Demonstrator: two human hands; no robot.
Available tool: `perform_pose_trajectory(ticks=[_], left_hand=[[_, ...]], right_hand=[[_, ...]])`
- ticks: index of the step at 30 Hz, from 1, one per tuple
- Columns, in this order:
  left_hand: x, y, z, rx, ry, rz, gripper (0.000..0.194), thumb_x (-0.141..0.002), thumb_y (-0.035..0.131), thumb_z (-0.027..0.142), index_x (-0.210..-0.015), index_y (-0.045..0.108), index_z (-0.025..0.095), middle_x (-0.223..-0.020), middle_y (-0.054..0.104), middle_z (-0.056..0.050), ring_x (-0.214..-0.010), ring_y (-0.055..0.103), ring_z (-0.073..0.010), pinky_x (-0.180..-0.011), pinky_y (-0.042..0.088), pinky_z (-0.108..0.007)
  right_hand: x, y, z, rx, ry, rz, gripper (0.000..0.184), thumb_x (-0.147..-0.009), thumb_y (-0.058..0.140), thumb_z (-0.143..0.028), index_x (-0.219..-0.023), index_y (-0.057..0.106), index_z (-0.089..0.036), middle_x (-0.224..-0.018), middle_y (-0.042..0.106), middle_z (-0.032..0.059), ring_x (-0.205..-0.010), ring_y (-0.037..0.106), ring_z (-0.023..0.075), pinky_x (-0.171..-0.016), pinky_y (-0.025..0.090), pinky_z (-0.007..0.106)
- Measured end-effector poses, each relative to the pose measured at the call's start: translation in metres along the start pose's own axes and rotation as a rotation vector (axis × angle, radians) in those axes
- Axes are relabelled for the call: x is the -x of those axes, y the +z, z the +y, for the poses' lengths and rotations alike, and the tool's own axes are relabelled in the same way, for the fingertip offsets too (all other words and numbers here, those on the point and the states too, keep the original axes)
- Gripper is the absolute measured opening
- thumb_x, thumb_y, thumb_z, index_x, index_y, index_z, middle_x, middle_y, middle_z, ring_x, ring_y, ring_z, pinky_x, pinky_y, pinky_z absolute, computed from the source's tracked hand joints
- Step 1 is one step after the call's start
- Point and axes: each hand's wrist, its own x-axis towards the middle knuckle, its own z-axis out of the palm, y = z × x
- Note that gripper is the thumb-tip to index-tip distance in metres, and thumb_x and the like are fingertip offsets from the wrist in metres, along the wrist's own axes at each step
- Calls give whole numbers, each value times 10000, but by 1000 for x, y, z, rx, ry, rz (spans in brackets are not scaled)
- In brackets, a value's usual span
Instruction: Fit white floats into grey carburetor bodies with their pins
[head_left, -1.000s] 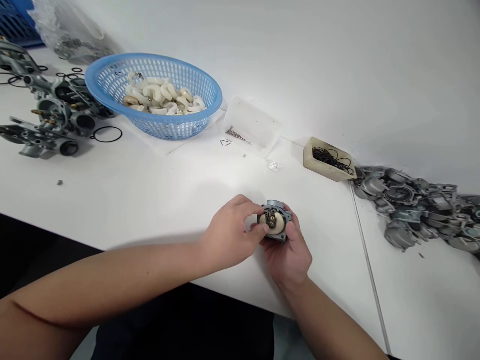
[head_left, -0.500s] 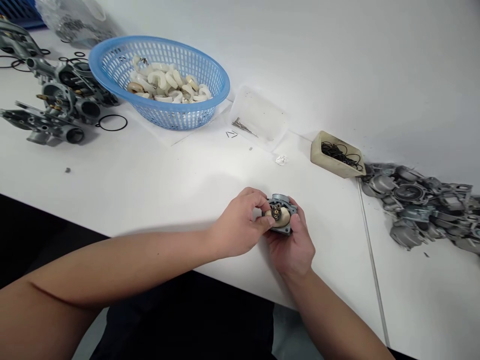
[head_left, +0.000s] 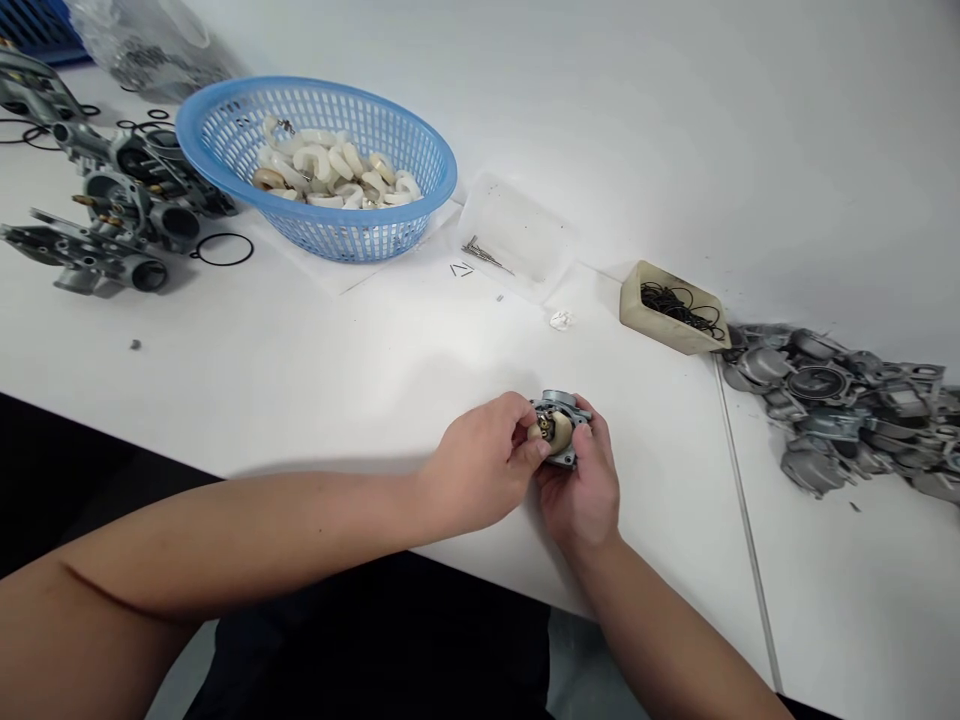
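Note:
Over the table's front part, my right hand [head_left: 583, 495] grips a grey metal carburetor body [head_left: 559, 398] from the right and below, its thumb on the near side. A cream-white curved float [head_left: 561, 432] sits in the open face of the body, around brass jets [head_left: 547, 428]. From the left, my left hand [head_left: 487, 465] pinches the left side of the float between thumb and fingers. Those fingers hide the body's left edge and part of the float.
A blue basket [head_left: 360, 228] of white floats [head_left: 315, 160] stands at the back. Carburetor bodies [head_left: 112, 215] lie left; metal float bowls [head_left: 817, 425] are heaped right. Near the wall are a clear tray [head_left: 517, 225] with pins and a cream box [head_left: 664, 325] of black rubber rings.
The float has tilted and shifted slightly left in the carburetor body, with my left hand's pinch on it. My right hand has moved a little left.

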Motion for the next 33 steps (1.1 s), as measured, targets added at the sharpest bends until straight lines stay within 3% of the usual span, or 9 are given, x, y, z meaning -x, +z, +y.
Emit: perform_pose_trajectory(ticks=[6, 12, 14, 18, 21, 27, 33], left_hand=[[-1, 6, -4, 264, -60, -6, 181, -813, 574, 265, -975, 502, 227, -796, 645, 22, -705, 618, -145, -638, 486, -275], [-4, -2, -1, 363, -4, 91, 186, -807, 595, 277, -964, 524, 207, -730, 598, 31, -625, 558, -107, -602, 483, -242], [-5, -6, -1, 319, 54, 185, 191, -800, 603, 259, -975, 554, 201, -740, 603, 23, -657, 569, -109, -625, 492, -238], [-6, -10, -2, 0, 219, 323, 208, -783, 625, 230, -990, 630, 209, -810, 648, -4, -758, 605, -141, -608, 478, -230], [-7, -9, -4, -154, 304, 288, 233, -786, 636, 249, -1014, 647, 205, -814, 663, -14, -781, 624, -164, -645, 492, -260], [-9, -5, 0, -92, 136, 78, 439, -711, 733, 290, -1118, 575, 236, -761, 647, 42, -717, 645, -163, -655, 497, -276], [-8, 1, -3, -55, 168, 88, 505, -719, 710, 233, -1187, 521, 229, -840, 659, 22, -873, 649, -195, -710, 511, -290]], right_hand=[[1, -2, 2, 24, -38, -4, 372, -814, 668, -418, -1146, 548, -303, -1005, 663, -4, -880, 639, 173, -768, 502, 351], [1, 0, 0, 28, -10, 17, 395, -782, 676, -449, -1128, 553, -301, -1044, 647, 14, -893, 629, 210, -717, 514, 390], [0, 1, 0, 34, 0, 26, 392, -775, 674, -444, -1123, 557, -307, -1087, 632, 20, -888, 624, 219, -694, 522, 407], [0, 1, -1, 11, 2, 28, 377, -774, 677, -433, -1109, 564, -302, -1067, 638, 25, -856, 626, 221, -651, 532, 399], [1, 0, -1, -16, 4, 14, 361, -786, 672, -423, -1108, 566, -297, -1028, 660, 25, -867, 639, 222, -651, 526, 375], [0, -1, 2, -74, 8, -73, 285, -837, 629, -412, -1088, 581, -284, -943, 685, 8, -822, 658, 203, -724, 510, 389], [-3, 0, 2, -138, 86, -64, 234, -828, 625, -397, -1016, 610, -260, -895, 681, -5, -746, 648, 183, -709, 507, 375]])
